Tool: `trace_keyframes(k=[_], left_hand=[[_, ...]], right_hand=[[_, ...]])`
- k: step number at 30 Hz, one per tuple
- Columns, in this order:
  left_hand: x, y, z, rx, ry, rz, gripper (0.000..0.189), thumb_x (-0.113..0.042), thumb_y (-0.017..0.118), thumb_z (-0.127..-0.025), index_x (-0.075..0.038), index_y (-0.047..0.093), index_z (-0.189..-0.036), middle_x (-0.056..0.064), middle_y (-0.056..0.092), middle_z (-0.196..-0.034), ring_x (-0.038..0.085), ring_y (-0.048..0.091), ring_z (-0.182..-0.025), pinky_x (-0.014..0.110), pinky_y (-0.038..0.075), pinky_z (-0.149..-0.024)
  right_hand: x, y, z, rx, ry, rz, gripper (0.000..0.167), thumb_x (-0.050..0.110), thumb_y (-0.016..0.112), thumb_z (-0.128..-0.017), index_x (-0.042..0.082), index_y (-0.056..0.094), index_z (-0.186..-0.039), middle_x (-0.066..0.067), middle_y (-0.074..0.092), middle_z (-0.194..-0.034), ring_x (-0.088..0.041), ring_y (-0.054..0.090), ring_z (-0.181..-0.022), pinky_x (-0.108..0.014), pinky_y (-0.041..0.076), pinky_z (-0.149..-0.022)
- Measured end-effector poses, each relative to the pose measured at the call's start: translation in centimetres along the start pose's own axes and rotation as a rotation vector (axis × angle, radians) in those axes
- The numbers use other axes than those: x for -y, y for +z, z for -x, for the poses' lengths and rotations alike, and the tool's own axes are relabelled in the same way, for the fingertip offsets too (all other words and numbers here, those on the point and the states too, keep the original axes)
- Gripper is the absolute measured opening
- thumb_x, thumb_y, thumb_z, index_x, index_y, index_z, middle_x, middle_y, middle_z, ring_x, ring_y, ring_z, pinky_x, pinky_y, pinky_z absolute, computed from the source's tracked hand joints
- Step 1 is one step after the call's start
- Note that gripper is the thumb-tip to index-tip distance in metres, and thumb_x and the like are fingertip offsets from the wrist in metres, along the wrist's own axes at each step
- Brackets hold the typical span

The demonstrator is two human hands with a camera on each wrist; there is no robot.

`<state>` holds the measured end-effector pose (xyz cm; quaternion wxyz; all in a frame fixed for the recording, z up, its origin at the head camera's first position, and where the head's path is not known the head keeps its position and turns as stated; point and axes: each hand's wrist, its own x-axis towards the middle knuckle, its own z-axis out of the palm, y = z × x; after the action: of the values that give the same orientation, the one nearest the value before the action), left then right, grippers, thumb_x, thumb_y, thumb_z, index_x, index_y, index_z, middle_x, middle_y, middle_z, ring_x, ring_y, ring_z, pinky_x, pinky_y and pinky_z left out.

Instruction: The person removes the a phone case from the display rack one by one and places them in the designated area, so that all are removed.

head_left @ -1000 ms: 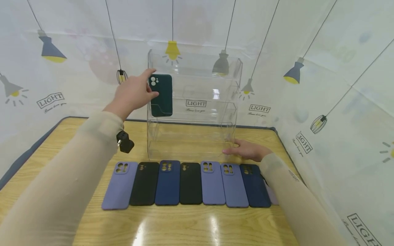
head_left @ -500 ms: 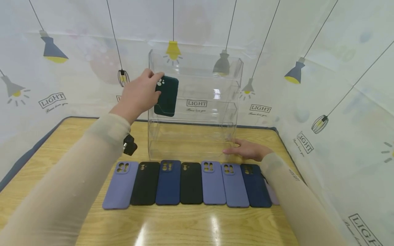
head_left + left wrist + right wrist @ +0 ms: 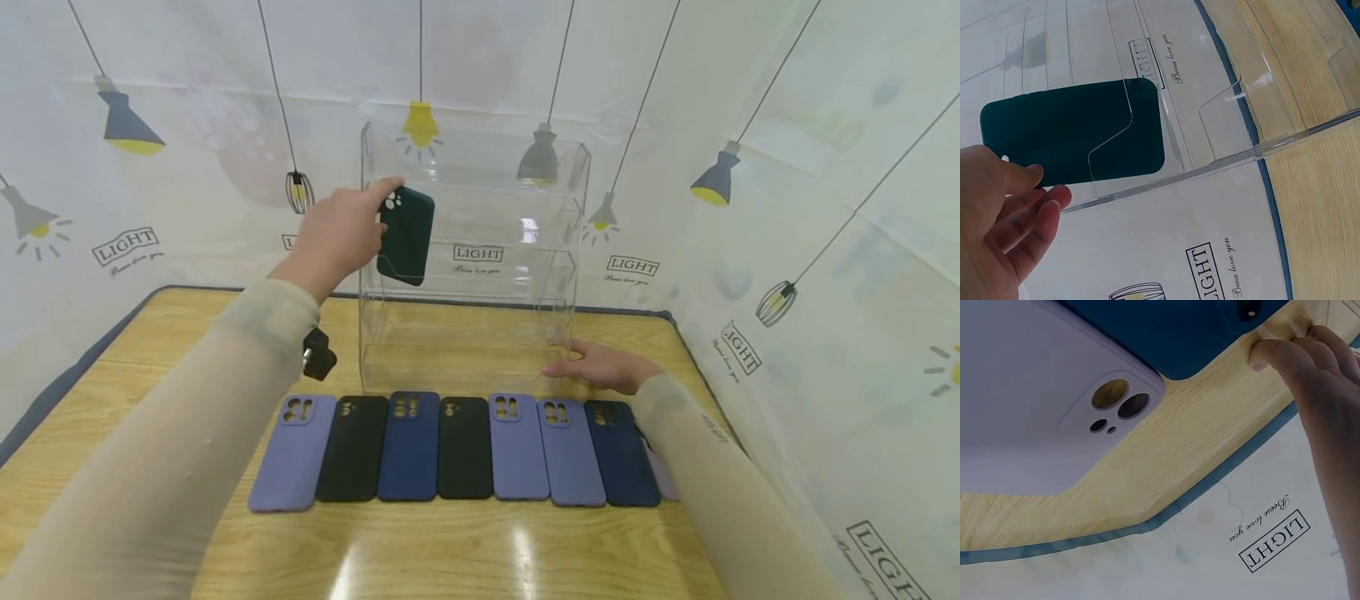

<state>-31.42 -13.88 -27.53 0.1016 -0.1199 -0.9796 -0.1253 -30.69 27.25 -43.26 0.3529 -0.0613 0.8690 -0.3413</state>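
Observation:
My left hand [image 3: 339, 233] pinches a dark green phone case [image 3: 407, 237] by its camera-hole end, at the left side of a clear tiered display rack [image 3: 465, 360]. The case stands upright, turned slightly sideways. In the left wrist view, the thumb and fingers of the left hand [image 3: 1013, 212] are at one corner of the green case [image 3: 1066, 131], and its lower end shows behind a clear notched panel. My right hand [image 3: 606, 367] holds the rack's lower right side, thumb in front. In the right wrist view its curled fingers [image 3: 1285, 355] show near the rack's edge.
Before the rack lies a row of phone cases: a purple one [image 3: 292, 454] at the left, then black [image 3: 352, 450], blue [image 3: 408, 450] and several more. A lavender case [image 3: 1029, 394] at the right end is partly under my right sleeve. Printed wall sheets [image 3: 825, 250] border the wooden table [image 3: 450, 550].
My left hand has moved a little to the right with the green case, which has turned from facing front to slightly sideways. The right hand and the row of cases have stayed still.

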Motion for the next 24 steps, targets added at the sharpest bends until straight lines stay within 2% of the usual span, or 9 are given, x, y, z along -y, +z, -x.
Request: trace_keyframes(k=[1, 3, 6, 8, 10, 16, 21, 24], left_hand=[[0.06, 0.03, 0.01, -0.005, 0.000, 0.001, 0.069, -0.015, 0.060, -0.109, -0.027, 0.029, -0.170, 0.015, 0.065, -0.076, 0.019, 0.042, -0.048, 0.031, 0.037, -0.048], [0.10, 0.03, 0.06, -0.015, 0.000, 0.005, 0.069, -0.014, 0.061, -0.108, -0.026, 0.031, -0.169, 0.016, 0.068, -0.081, 0.020, 0.043, -0.048, 0.031, 0.037, -0.048], [0.14, 0.03, 0.04, -0.011, -0.001, 0.018, 0.069, -0.013, 0.061, -0.108, -0.025, 0.031, -0.169, 0.020, 0.075, -0.107, 0.024, 0.050, -0.053, 0.033, 0.041, -0.050], [0.12, 0.08, -0.02, -0.006, -0.003, 0.031, 0.070, -0.013, 0.061, -0.108, -0.024, 0.030, -0.169, 0.021, 0.073, -0.124, 0.026, 0.055, -0.059, 0.035, 0.044, -0.053], [0.11, 0.14, -0.05, 0.002, -0.009, 0.046, 0.070, -0.014, 0.061, -0.108, -0.024, 0.029, -0.169, 0.022, 0.071, -0.131, 0.027, 0.056, -0.060, 0.035, 0.046, -0.054], [0.33, 0.39, -0.01, 0.005, -0.035, 0.064, 0.071, -0.015, 0.062, -0.108, -0.027, 0.028, -0.170, 0.020, 0.074, -0.123, 0.023, 0.050, -0.052, 0.033, 0.040, -0.051], [0.54, 0.57, -0.15, 0.011, -0.056, 0.084, 0.072, -0.015, 0.061, -0.108, -0.029, 0.027, -0.169, 0.015, 0.072, -0.117, 0.024, 0.053, -0.057, 0.033, 0.041, -0.052], [0.53, 0.60, -0.20, 0.020, -0.067, 0.108, 0.073, -0.014, 0.062, -0.108, -0.031, 0.027, -0.170, 0.015, 0.072, -0.119, 0.026, 0.057, -0.062, 0.034, 0.043, -0.053]], right_hand=[[0.00, -0.04, -0.01, 0.001, -0.001, 0.002, 0.110, 0.072, 0.067, -0.094, 0.028, 0.005, -0.174, -0.013, 0.005, -0.181, -0.042, 0.021, -0.165, -0.064, 0.029, -0.130], [0.02, -0.09, -0.05, 0.003, -0.003, 0.000, 0.111, 0.073, 0.067, -0.093, 0.028, 0.005, -0.174, -0.014, 0.006, -0.181, -0.042, 0.021, -0.165, -0.064, 0.029, -0.130], [0.09, -0.08, 0.00, 0.006, -0.006, -0.004, 0.111, 0.073, 0.067, -0.093, 0.027, 0.005, -0.174, -0.015, 0.005, -0.181, -0.044, 0.020, -0.165, -0.065, 0.028, -0.129], [0.10, -0.08, -0.02, 0.004, -0.003, -0.001, 0.111, 0.072, 0.067, -0.094, 0.027, 0.005, -0.174, -0.016, 0.005, -0.181, -0.045, 0.021, -0.164, -0.066, 0.028, -0.129], [0.08, -0.08, -0.06, -0.002, 0.002, 0.008, 0.111, 0.072, 0.068, -0.094, 0.026, 0.006, -0.174, -0.017, 0.006, -0.181, -0.045, 0.021, -0.164, -0.065, 0.028, -0.129], [-0.24, -0.30, -0.55, -0.014, 0.018, 0.046, 0.117, 0.077, 0.068, -0.090, 0.021, 0.009, -0.174, -0.019, 0.011, -0.180, -0.045, 0.025, -0.163, -0.063, 0.031, -0.129], [-0.30, -0.41, -0.63, -0.013, 0.029, 0.062, 0.117, 0.077, 0.067, -0.091, 0.019, 0.009, -0.174, -0.020, 0.013, -0.179, -0.045, 0.026, -0.163, -0.063, 0.031, -0.129], [-0.26, -0.42, -0.58, -0.014, 0.034, 0.082, 0.115, 0.076, 0.065, -0.092, 0.019, 0.008, -0.174, -0.020, 0.013, -0.179, -0.045, 0.024, -0.163, -0.064, 0.030, -0.129]])
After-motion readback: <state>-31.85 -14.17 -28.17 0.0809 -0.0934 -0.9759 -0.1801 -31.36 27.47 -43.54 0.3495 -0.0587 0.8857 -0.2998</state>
